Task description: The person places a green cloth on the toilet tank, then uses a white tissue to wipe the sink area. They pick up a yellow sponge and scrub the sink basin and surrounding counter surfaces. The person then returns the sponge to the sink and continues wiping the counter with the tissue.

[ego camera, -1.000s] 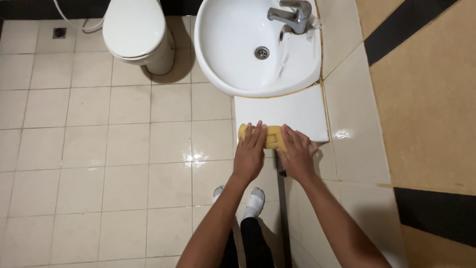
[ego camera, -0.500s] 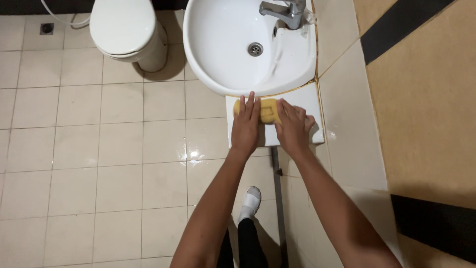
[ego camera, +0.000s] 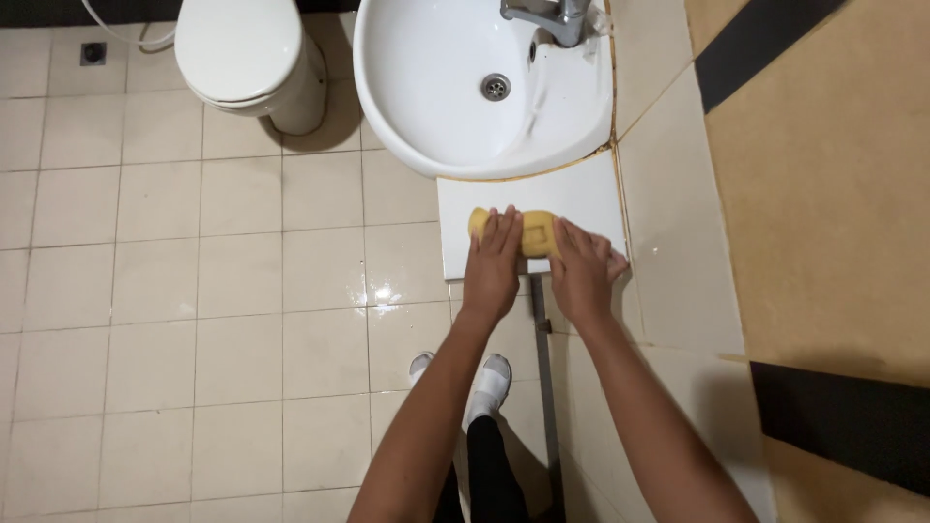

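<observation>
Soft yellow rectangular sponge (ego camera: 528, 230) on white tiled ledge (ego camera: 581, 199), under both palms. Left hand (ego camera: 492, 261) flat, fingers extended, pressing; right hand (ego camera: 579, 271) likewise, just beside. Risk: wet ledge, sponge skidding forward beyond fingertips into round white ceramic basin (ego camera: 455, 87).

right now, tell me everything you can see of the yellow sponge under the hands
The yellow sponge is a soft-looking, rounded oblong block, lying flat with its long side running left to right on the white tiled ledge just below the white sink. The left hand covers its left part and the right hand its right end, both pressing palm-down. Only a middle strip and the far left corner show between and beside the fingers. Whether it is wet cannot be told.
</observation>
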